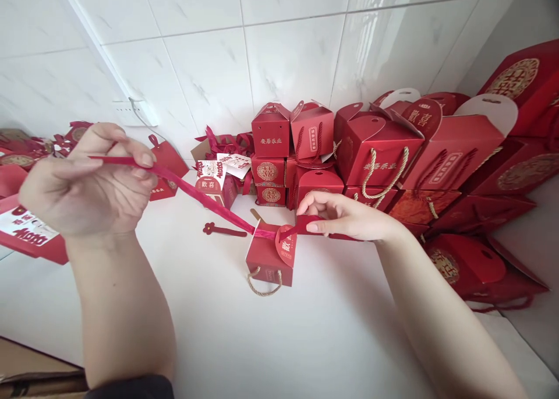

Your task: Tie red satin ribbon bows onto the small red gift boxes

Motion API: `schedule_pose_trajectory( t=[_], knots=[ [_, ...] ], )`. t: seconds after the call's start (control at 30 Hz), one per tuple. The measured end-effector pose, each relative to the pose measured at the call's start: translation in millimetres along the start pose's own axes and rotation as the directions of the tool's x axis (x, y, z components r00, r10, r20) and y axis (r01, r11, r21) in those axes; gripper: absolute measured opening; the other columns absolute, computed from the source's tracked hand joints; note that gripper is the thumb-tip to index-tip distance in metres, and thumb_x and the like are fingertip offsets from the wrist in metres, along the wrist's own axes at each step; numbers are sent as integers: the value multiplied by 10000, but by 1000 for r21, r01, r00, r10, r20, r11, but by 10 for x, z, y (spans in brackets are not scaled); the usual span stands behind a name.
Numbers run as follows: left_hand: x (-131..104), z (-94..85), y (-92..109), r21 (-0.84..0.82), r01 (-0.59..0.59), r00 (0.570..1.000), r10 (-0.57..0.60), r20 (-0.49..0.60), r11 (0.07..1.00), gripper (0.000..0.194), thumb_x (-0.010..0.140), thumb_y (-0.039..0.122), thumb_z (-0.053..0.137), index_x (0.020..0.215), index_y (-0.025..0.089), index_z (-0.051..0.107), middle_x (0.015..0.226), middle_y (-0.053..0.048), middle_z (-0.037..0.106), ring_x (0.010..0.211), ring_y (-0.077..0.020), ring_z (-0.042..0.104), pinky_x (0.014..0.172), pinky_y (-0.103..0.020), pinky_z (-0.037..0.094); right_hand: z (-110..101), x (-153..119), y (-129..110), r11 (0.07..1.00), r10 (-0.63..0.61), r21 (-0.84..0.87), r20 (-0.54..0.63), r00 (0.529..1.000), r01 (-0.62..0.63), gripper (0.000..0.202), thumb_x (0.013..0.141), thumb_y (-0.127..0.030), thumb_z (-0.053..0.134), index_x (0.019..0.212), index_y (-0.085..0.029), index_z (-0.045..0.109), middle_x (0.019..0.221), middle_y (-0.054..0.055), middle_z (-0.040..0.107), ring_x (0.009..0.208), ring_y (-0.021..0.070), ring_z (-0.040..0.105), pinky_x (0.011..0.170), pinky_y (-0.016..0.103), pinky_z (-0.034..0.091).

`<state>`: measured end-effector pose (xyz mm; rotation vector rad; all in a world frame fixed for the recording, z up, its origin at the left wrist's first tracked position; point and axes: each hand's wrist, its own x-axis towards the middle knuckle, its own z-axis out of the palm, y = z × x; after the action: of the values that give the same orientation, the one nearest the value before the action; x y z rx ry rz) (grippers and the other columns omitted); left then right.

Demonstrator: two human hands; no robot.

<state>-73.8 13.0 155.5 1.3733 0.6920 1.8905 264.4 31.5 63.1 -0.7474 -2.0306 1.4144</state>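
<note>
A small red box point(269, 262) with a rope handle stands on the white table point(262, 341). A dark red ribbon point(201, 195) runs from my raised left hand point(102, 180) at the left, down to the box top and across it. My left fingers pinch its long end. At the box's right side, my right hand point(336, 215) holds the ribbon's other end between thumb and fingers. A flat red strip with a flower-shaped end point(225, 230) lies left of the box.
Stacked red gift boxes point(375, 154) fill the back and right against the tiled wall point(288, 55). More ribbons point(231, 145) and printed cards point(233, 165) sit behind the box. A red box with a white label point(26, 230) is at the far left.
</note>
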Motion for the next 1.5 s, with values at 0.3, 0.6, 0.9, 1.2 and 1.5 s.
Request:
schedule_pose_trajectory(
  t=[0.3,0.6,0.9,1.2,1.5],
  knots=[
    [-253,348,-19,64,86,991,-92,100,994,127,662,98,769,779,122,724,711,-48,718,591,-101,677,499,-109,569,13,-159,-349,981,-195,-113,-492,849,160,165,837,-365,689,800,-215,631,775,20,571,719,159,522,658,294,431],
    [-320,967,40,274,37,964,-107,245,961,103,720,320,760,763,228,772,662,-14,700,409,-54,472,302,-168,308,75,199,-507,929,-370,-293,-751,547,225,234,811,-353,705,969,-233,581,832,13,566,754,157,538,699,291,453],
    [-170,1131,-19,424,103,952,-213,220,900,170,703,338,791,776,195,735,685,-8,675,475,-66,459,395,-195,350,67,410,-759,906,-356,-41,-613,705,422,287,822,-299,705,1064,-191,593,806,11,654,740,142,596,723,296,495],
    [-67,1201,-351,271,93,947,-169,272,958,113,729,246,780,765,180,695,922,-28,699,868,-140,652,760,-227,540,67,510,-827,875,-420,-86,-627,656,477,195,846,-236,678,1018,-222,586,864,9,676,807,145,639,737,282,521],
    [-63,1237,-524,227,94,965,-145,219,969,124,736,255,781,754,184,681,733,13,653,684,-89,610,637,-180,504,161,428,-800,880,-471,-324,-686,555,346,179,839,-197,676,996,-224,594,907,6,681,867,155,678,794,279,550]
  ],
)
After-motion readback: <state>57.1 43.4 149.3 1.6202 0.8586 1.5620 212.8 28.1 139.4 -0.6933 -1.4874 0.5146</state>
